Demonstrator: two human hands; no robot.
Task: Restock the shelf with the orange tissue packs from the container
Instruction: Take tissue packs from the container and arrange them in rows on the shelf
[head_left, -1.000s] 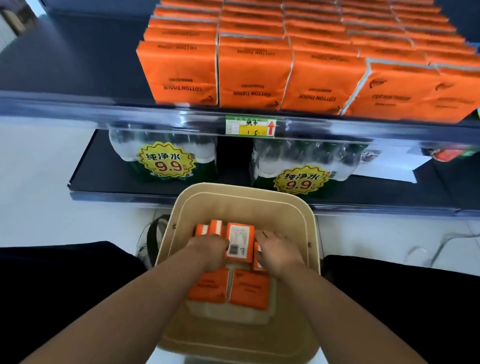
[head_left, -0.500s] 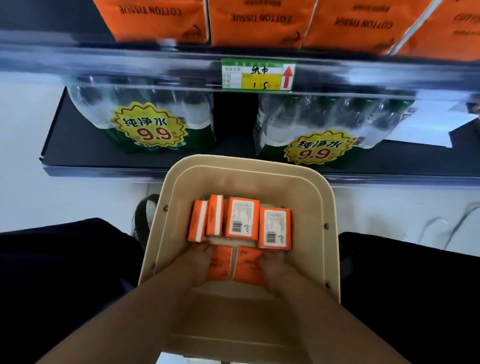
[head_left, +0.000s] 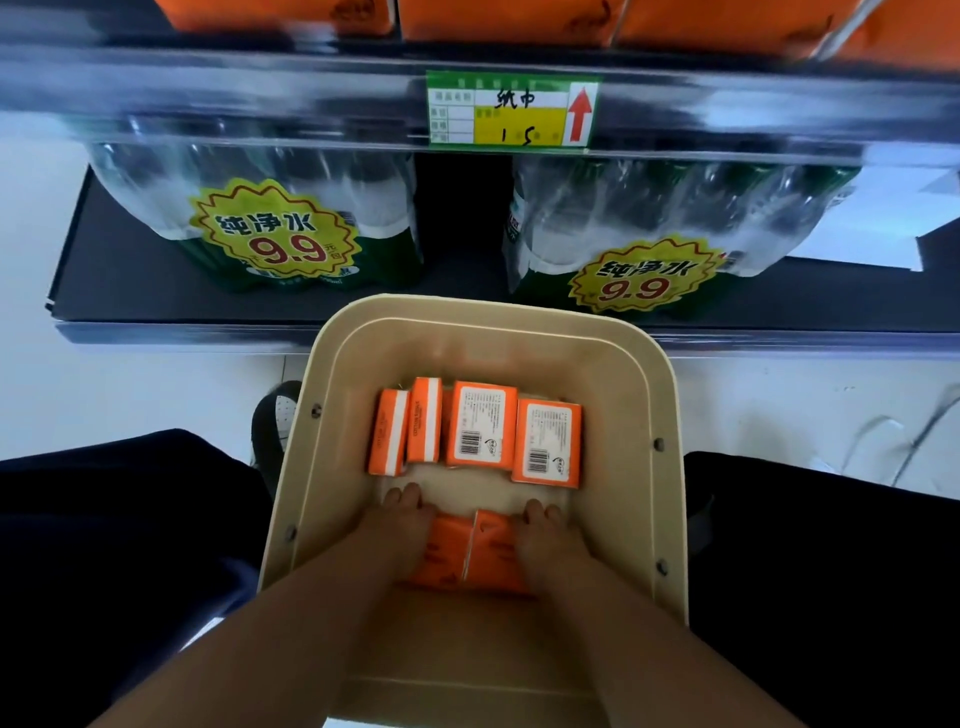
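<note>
A beige container (head_left: 657, 395) stands between my knees, below the shelf. Several orange tissue packs (head_left: 480, 423) lie or stand along its far side, two showing white barcode labels. Two more orange packs (head_left: 470, 553) lie flat side by side nearer me. My left hand (head_left: 402, 525) covers the left one's outer side and my right hand (head_left: 545, 535) covers the right one's. The fingers of both hands curl over the far edges of the packs. Rows of orange packs (head_left: 519, 21) fill the upper shelf at the top edge.
The upper shelf's rail (head_left: 260, 93) carries a green and yellow price tag (head_left: 511, 109). Two shrink-wrapped packs of water bottles (head_left: 270, 228) (head_left: 639, 249) stand on the dark lower shelf behind the container. My dark-trousered legs flank the container on a white floor.
Both hands have drawn back from the far packs to the two flat packs nearer me. My view has dropped, so the upper shelf's packs are mostly cut off.
</note>
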